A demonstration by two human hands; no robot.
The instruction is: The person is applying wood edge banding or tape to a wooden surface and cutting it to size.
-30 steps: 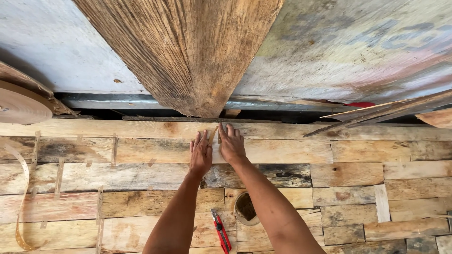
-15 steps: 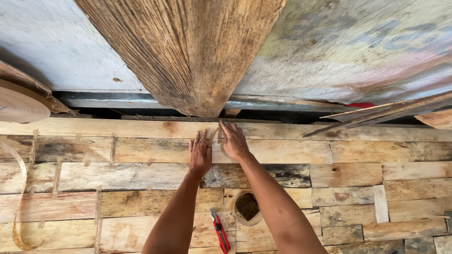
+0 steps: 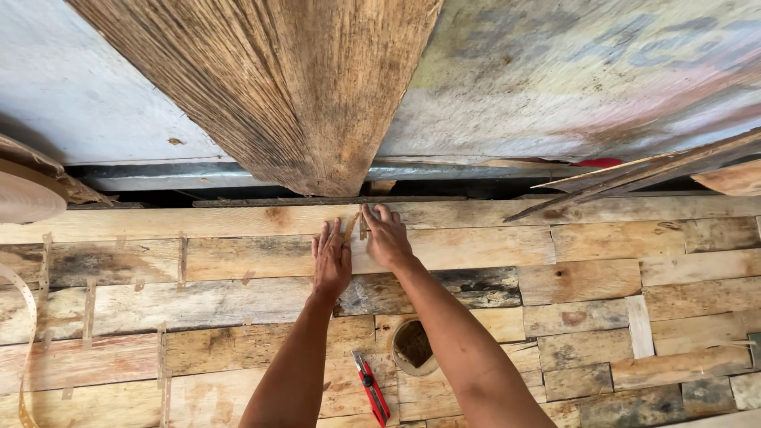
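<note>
Both my hands rest side by side on a surface of pale wooden planks (image 3: 476, 246). My left hand (image 3: 331, 260) lies flat, fingers together, on a light plank. My right hand (image 3: 386, 236) presses its fingers on a short strip of brown tape (image 3: 351, 226) that crosses the seam between the top two planks. The tape is partly hidden by my fingers. A red utility knife (image 3: 371, 388) lies between my forearms, close to a round hole (image 3: 414, 346) in the planks.
A thick weathered wooden post (image 3: 301, 87) rises right beyond my hands. A tape roll (image 3: 28, 194) sits at the far left with a loose strip (image 3: 28, 333) trailing down. Splintered slats (image 3: 634, 174) lean at the right. More tape pieces cross the plank seams on the left.
My right hand has slid slightly along the top seam, fingers still pressing the tape. My left hand stays flat in the same spot. The view has shifted a little.
</note>
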